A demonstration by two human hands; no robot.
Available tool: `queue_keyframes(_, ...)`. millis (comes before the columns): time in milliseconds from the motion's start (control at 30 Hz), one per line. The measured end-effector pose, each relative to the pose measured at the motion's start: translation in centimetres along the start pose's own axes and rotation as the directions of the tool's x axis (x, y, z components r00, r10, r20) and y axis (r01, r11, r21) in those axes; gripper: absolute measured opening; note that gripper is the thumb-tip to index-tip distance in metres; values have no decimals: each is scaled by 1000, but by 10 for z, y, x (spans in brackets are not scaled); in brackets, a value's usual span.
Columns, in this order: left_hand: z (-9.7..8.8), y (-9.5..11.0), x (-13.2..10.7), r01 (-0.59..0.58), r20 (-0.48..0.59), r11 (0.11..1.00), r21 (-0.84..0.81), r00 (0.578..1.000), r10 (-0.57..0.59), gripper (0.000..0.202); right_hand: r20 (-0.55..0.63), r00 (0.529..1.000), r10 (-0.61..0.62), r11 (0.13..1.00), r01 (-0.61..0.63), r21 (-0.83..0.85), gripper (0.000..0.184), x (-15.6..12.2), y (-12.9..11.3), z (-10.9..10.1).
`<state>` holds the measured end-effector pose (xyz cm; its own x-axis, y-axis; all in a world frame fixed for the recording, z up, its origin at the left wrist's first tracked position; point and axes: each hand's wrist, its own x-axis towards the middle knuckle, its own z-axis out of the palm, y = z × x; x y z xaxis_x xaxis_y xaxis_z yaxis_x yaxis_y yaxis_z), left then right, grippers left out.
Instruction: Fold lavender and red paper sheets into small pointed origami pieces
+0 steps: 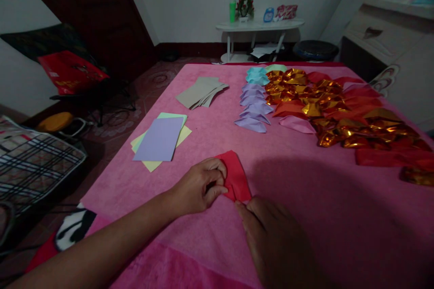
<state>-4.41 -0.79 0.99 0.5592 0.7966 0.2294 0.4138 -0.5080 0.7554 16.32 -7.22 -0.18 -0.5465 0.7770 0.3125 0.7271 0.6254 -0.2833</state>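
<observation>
Right hand (271, 230) shadowed, grip unclear; red paper (238, 172) partly covered.

There are two hands (203, 185) (271, 230), one red paper (238, 174), two sheet piles (159, 137) (200, 91) and one green tumbler (232, 11).

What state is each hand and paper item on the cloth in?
Red paper: partly folded
Left hand: curled, pinching the red paper
Right hand: touching its near corner, grip unclear
Purple sheet: flat, topmost
Yellow paper, green paper: flat, beneath it
Grey sheets: flat, fanned out
Gold and coloured pieces: folded, grouped together
</observation>
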Motion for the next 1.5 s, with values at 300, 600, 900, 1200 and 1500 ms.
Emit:
queue_keyframes(300,3,3,1,-8,-7,1000,27,1000,8,23,20,1000,16,998,-17,63,36,2,0,-5)
queue_keyframes(600,2,4,0,-31,-1,997,75,1000,31,9,20,1000,21,997,-22,71,34,1,-1,-6)
queue_keyframes(900,9,4,6,11,-39,989,150,999,-6,20,0,1000,25,997,-25,74,32,4,0,-7)
queue_keyframes(1200,11,4,4,6,-60,974,225,998,7,24,20,998,-59,998,60,-25,46,-2,1,0)
queue_keyframes(1500,5,4,8,31,8,991,128,999,-32,19,64,996,-64,993,70,-90,43,3,-4,-2)
